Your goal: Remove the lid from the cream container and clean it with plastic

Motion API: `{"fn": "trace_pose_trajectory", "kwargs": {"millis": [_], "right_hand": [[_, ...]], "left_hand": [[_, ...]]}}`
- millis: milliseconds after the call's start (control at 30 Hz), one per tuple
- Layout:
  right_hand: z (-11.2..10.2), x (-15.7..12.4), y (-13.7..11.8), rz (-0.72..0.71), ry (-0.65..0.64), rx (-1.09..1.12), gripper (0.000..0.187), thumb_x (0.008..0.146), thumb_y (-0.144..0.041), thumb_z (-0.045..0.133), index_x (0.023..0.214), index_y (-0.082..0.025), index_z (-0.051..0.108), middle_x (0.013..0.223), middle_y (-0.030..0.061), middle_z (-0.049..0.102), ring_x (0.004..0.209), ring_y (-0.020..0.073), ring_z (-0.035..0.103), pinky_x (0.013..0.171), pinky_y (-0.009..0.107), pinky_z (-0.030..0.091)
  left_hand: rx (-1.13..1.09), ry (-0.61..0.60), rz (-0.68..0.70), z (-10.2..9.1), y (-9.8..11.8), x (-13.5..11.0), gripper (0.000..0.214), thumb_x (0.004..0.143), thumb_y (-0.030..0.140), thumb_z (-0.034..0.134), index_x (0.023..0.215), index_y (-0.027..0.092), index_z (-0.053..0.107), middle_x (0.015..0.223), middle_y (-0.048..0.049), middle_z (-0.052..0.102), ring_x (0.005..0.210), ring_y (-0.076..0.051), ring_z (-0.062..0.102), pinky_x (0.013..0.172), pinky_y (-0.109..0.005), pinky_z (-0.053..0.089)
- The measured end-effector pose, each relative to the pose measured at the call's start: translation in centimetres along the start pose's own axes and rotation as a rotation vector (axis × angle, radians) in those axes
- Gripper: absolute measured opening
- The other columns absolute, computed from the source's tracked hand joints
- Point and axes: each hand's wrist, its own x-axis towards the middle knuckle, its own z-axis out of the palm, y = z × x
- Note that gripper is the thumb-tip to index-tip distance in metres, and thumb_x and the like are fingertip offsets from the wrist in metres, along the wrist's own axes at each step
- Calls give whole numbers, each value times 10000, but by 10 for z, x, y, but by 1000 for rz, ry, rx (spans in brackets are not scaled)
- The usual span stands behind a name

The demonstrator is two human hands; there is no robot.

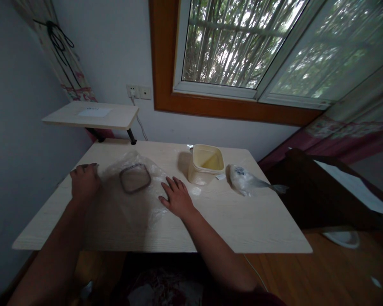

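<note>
The clear plastic bag lies flat on the left half of the worktop, together with a dark square ring. The left hand is at the bag's left edge, fingers curled; whether its grip pinches the film cannot be told. The right hand is at the right edge, grip spread. A cream tub stands beyond it, farther right.

On surface: plastic sheet between left hand and right hand, ring within sheet's outline. Bin behind right hand, bundle right of bin. Shelf above surface's back-left corner, paper on top.
</note>
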Motion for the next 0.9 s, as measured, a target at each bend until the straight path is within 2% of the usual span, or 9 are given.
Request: {"fn": "trace_pose_trajectory", "kwargs": {"millis": [100, 167, 300, 467, 567, 700, 833, 900], "right_hand": [[0, 0, 1, -4, 5, 7, 583, 906, -499, 647, 1425, -255, 542, 1526, 121, 478, 1416, 358, 368, 1132, 570, 332], [0, 1, 2, -7, 9, 8, 576, 898, -503, 656, 1411, -262, 554, 1514, 118, 491, 1396, 359, 383, 1111, 566, 352], [-4, 4, 0, 13, 12, 19, 477, 902, -504, 654, 1320, -273, 626, 1415, 106, 579, 1269, 338, 473, 1016, 528, 426], [-9, 7, -4, -31, 0, 68, 289, 966, -448, 583, 1147, -264, 712, 1184, 85, 692, 1090, 278, 552, 910, 453, 459], [-9, 7, -4, -94, -28, 99, 233, 983, -391, 567, 1080, -253, 728, 1106, 73, 702, 1032, 240, 577, 895, 410, 461], [-8, 7, -2, -168, -60, 125, 204, 981, -343, 564, 1050, -246, 730, 1062, 64, 694, 1017, 215, 597, 891, 370, 474], [-9, 7, -1, -219, -82, 132, 212, 982, -327, 549, 1046, -239, 730, 1040, 67, 688, 996, 210, 613, 891, 353, 493], [-9, 6, -1, -245, -93, 141, 217, 984, -309, 534, 1042, -235, 730, 1025, 63, 685, 980, 201, 620, 890, 334, 500]], "left_hand": [[93, 144, 43, 1, 10, 1, 435, 892, 289, 483, 1302, 170, 568, 1301, -214, 557, 1331, -399, 407, 1135, -582, 250], [74, 115, 93, 4, 16, 3, 406, 903, 335, 484, 1267, 195, 596, 1263, -182, 592, 1294, -382, 454, 1134, -553, 285], [-24, 16, 133, 12, 24, 15, 452, 902, 448, 493, 1241, 181, 628, 1256, -179, 614, 1235, -379, 511, 1112, -528, 336], [-118, 22, 146, 17, 51, 49, 525, 901, 504, 498, 1279, 159, 613, 1320, -174, 604, 1286, -350, 501, 1133, -480, 331], [-194, -50, 159, 18, 76, 75, 581, 902, 540, 501, 1290, 119, 601, 1291, -188, 634, 1227, -323, 560, 1093, -429, 381], [-218, -180, 46, 25, 106, 106, 709, 842, 595, 608, 1376, 137, 526, 1143, -175, 706, 1068, -321, 655, 934, -392, 467], [-138, -249, 125, 39, 125, 128, 831, 766, 551, 721, 1433, 124, 472, 1299, -233, 644, 1156, -372, 631, 959, -416, 449], [-116, -323, 167, 46, 132, 136, 807, 739, 476, 758, 1408, 103, 506, 1376, -254, 593, 1222, -388, 596, 997, -418, 432]]}}
